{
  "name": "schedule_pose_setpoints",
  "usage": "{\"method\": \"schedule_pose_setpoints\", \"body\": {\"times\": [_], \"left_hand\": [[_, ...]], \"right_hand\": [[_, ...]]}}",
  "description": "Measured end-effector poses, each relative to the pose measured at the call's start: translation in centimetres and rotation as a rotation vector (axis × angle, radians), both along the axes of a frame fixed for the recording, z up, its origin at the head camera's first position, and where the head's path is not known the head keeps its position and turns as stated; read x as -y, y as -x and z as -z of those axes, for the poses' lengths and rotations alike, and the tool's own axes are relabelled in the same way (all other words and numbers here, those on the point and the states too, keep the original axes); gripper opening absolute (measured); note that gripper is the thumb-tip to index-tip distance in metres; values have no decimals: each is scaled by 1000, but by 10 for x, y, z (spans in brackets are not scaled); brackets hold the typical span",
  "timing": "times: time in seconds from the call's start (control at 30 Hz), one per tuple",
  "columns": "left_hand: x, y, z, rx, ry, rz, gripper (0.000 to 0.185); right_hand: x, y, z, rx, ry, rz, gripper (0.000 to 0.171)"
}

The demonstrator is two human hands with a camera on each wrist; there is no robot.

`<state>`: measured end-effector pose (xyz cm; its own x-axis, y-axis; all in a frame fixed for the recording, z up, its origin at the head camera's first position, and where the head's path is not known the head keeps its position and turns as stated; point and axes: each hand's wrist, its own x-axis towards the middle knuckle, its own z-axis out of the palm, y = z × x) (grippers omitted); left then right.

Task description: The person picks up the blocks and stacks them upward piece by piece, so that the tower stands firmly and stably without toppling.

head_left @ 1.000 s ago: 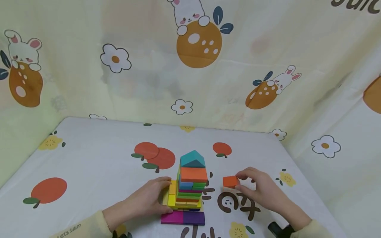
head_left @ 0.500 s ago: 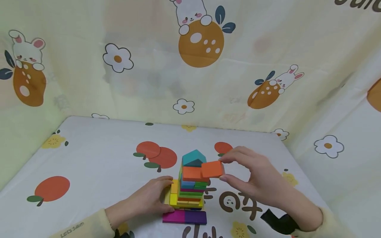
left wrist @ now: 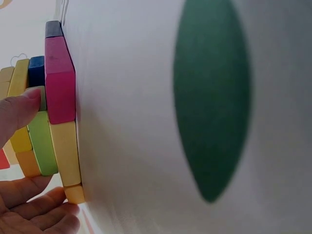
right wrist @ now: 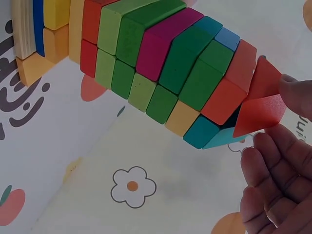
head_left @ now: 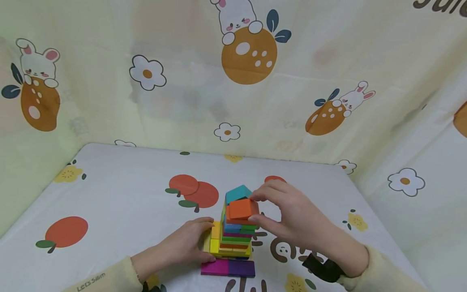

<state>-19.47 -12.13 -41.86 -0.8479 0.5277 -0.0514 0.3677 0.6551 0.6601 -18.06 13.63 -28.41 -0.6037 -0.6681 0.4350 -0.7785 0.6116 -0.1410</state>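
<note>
A tower of coloured blocks stands on the table, topped by a teal house-shaped block. My right hand pinches a small orange block between thumb and fingers, holding it against the tower's upper front, just below the teal block. In the right wrist view that orange block touches the teal block, with my right hand around it. My left hand holds the yellow blocks at the tower's base from the left; its thumb presses the lower blocks beside a magenta block.
A magenta and purple pair of flat blocks lies at the tower's front foot. The white tablecloth has orange fruit prints. Printed curtain walls close in the back and both sides. A black strap sits on my right wrist.
My right hand lifted the orange block off the table at the right and carried it left and up to the tower's top. My left hand stayed at the base.
</note>
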Motion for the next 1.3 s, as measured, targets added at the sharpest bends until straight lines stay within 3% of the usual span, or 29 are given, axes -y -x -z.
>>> {"method": "schedule_pose_setpoints", "body": {"times": [0.47, 0.93, 1.0, 1.17, 1.3], "left_hand": [[0, -2, -1, 12, -13, -2, 75], [0, 0, 0, -11, -14, 10, 74], [0, 0, 0, -22, -6, 13, 74], [-1, 0, -1, -27, 10, 12, 74], [-1, 0, -1, -14, 8, 11, 75]], "right_hand": [[3, 4, 3, 20, 18, -27, 30], [1, 3, 3, 51, 36, 19, 38], [1, 5, 3, 85, 39, 35, 47], [2, 14, 9, 266, 3, 93, 81], [2, 19, 14, 328, 4, 100, 79]]}}
